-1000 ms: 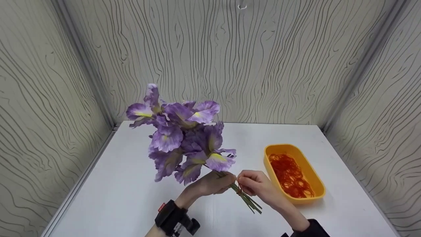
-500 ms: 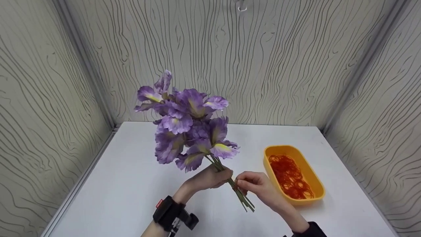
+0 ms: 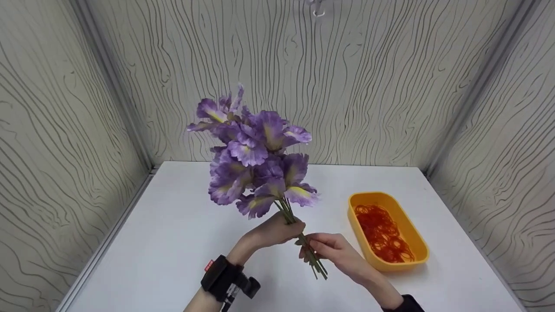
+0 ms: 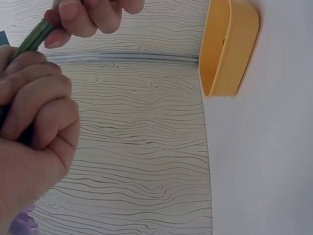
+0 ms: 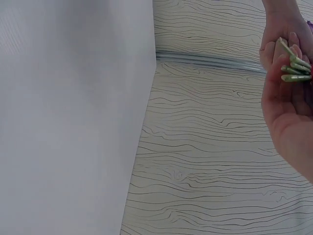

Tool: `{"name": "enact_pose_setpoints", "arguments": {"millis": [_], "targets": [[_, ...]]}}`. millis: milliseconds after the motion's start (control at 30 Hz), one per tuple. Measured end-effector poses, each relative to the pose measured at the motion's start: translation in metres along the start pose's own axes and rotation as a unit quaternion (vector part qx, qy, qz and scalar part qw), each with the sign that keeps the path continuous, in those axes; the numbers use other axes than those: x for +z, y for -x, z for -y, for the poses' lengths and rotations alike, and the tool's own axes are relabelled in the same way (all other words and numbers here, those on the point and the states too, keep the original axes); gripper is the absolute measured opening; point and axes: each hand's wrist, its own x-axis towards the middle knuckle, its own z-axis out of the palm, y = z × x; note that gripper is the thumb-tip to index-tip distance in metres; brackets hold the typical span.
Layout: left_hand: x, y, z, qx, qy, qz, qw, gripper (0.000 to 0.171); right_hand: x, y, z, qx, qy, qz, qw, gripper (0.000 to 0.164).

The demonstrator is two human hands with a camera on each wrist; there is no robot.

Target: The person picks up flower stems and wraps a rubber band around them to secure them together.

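Observation:
A bunch of purple irises [image 3: 260,160] with yellow-marked petals leans up and to the left in the head view. My left hand [image 3: 277,230] grips its green stems just below the blooms, fingers curled round them in the left wrist view. Lower down, my right hand [image 3: 336,253] pinches the stems with thumb and fingers. A red rubber band [image 4: 52,17] circles the stems at the right fingertips in the left wrist view. The cut stem ends [image 5: 296,71] poke out past the right hand in the right wrist view.
A yellow tub [image 3: 412,225] stands on the white table [image 3: 173,242] to the right, close to the right forearm. Tangled red rubber bands [image 3: 379,229] lie in it. Wood-grain panels [image 3: 277,78] enclose the back and both sides.
The irises have risen, shifted right and tilted more upright. My right hand, earlier pulling at the red band, has moved slightly left and now holds the stems where the band sits.

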Motion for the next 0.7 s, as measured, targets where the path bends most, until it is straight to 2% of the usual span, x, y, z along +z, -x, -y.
{"name": "enact_pose_setpoints", "arguments": {"millis": [133, 300, 400, 500, 700], "targets": [[0.001, -0.002, -0.001, -0.024, -0.036, -0.029, 0.9987, 0.032, 0.003, -0.001, 0.001, 0.012, 0.001, 0.026, 1.000, 0.032], [0.001, -0.004, 0.001, -0.017, -0.088, -0.045, 0.9950, 0.027, 0.007, -0.001, 0.000, 0.025, 0.002, 0.042, 0.999, 0.035], [0.001, -0.006, 0.003, -0.010, -0.098, -0.052, 0.9937, 0.027, 0.009, -0.002, 0.000, 0.027, 0.018, 0.023, 0.999, 0.034], [0.003, -0.008, 0.004, -0.009, -0.105, -0.061, 0.9925, 0.028, 0.013, -0.004, -0.002, 0.024, 0.055, -0.017, 0.998, 0.030], [0.006, -0.013, 0.002, -0.005, -0.172, -0.071, 0.9825, 0.029, 0.018, -0.008, -0.005, 0.043, 0.096, -0.091, 0.990, 0.020]]}}
